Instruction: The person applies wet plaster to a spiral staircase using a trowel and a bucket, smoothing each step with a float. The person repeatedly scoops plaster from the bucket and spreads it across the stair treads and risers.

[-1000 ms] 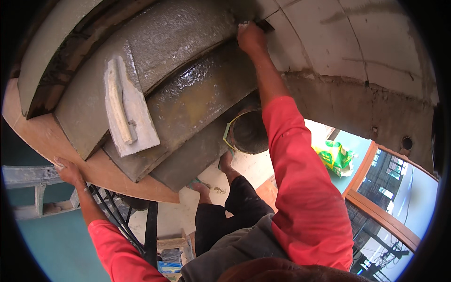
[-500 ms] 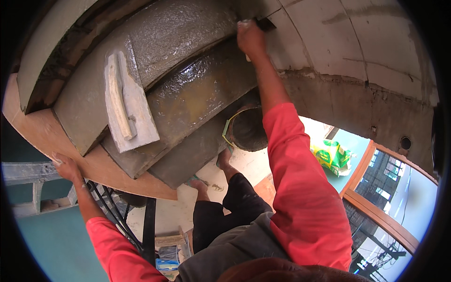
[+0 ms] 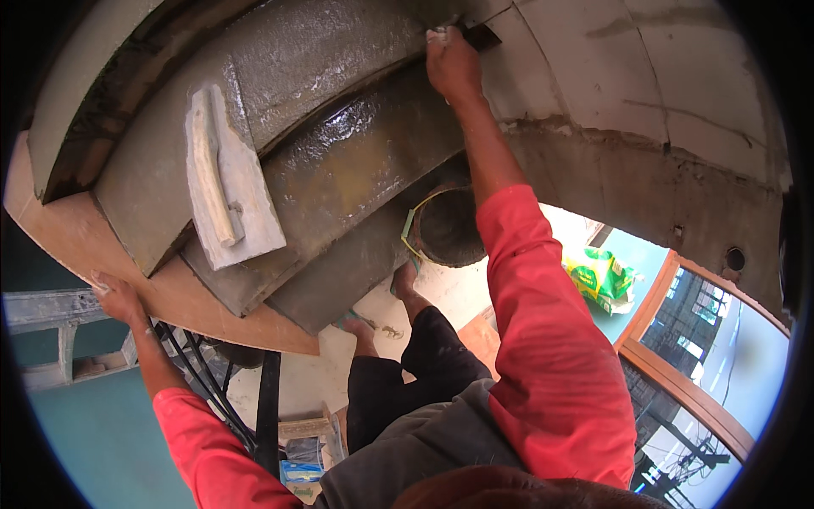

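Note:
My right hand [image 3: 451, 59] is closed on a dark-bladed trowel [image 3: 483, 36] at the top of the wet grey cement steps [image 3: 335, 41], by the tiled wall. My left hand [image 3: 119, 299] grips the edge of the curved brown board [image 3: 52, 212] that runs along the steps' left side. A whitish float with a long wooden handle [image 3: 219, 174] lies on a step between my hands. The fingertips of both hands show pale smears.
A dark bucket [image 3: 449, 227] with a yellow-green band sits below the steps by my feet. A ladder [image 3: 59, 310] and black railing [image 3: 271, 399] are left. Right are the tiled wall [image 3: 610, 68], a green-and-yellow bag [image 3: 602, 280] and wooden-framed glass [image 3: 697, 314].
My right hand and trowel have shifted slightly up along the step. In the picture the steps, float and left hand sit a little higher than before.

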A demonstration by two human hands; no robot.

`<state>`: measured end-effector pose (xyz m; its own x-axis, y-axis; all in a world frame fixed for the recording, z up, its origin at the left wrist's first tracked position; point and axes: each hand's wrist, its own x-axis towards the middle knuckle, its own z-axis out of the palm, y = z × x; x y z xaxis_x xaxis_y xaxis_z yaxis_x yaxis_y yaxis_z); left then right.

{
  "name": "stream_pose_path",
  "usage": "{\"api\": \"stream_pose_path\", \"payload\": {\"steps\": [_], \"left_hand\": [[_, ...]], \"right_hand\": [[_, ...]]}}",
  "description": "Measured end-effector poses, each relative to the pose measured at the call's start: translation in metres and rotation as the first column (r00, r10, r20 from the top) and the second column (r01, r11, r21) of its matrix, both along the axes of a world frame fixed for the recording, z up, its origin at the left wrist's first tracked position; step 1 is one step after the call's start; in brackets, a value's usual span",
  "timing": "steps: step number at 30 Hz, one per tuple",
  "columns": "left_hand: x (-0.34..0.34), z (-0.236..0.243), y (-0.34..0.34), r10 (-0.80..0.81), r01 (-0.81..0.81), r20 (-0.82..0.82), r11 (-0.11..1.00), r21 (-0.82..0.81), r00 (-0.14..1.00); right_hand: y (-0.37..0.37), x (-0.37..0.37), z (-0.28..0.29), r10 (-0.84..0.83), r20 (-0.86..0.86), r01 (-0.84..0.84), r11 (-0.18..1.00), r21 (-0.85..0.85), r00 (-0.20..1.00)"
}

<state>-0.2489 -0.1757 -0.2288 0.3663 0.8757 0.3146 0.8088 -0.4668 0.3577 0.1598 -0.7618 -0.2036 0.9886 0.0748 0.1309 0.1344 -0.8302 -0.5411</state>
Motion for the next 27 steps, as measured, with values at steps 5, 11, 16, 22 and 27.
{"api": "stream_pose_path", "payload": {"steps": [5,11,16,22,27], "left_hand": [[0.004,-0.002,-0.006,-0.047,0.046,0.021,0.999,0.023,0.999],[-0.004,0.001,-0.002,0.038,-0.038,-0.041,0.999,-0.005,0.998],[0.003,-0.015,0.005,-0.010,0.010,-0.018,1.000,-0.008,1.000],[-0.027,-0.009,0.039,0.023,-0.006,-0.111,0.988,0.153,0.994],[-0.001,-0.014,0.029,0.030,-0.013,-0.115,0.989,0.146,0.993]], "right_hand": [[0.000,0.005,-0.006,-0.019,-0.065,0.011,0.992,-0.127,0.998],[0.012,-0.006,-0.009,0.010,-0.118,-0.019,0.997,-0.080,0.993],[-0.011,-0.004,-0.025,0.014,-0.082,-0.023,0.994,-0.111,0.997],[-0.053,-0.131,-0.036,-0.103,-0.297,0.193,0.937,0.292,0.949],[-0.179,-0.335,-0.060,-0.337,-0.674,0.234,0.941,-0.242,0.657]]}}
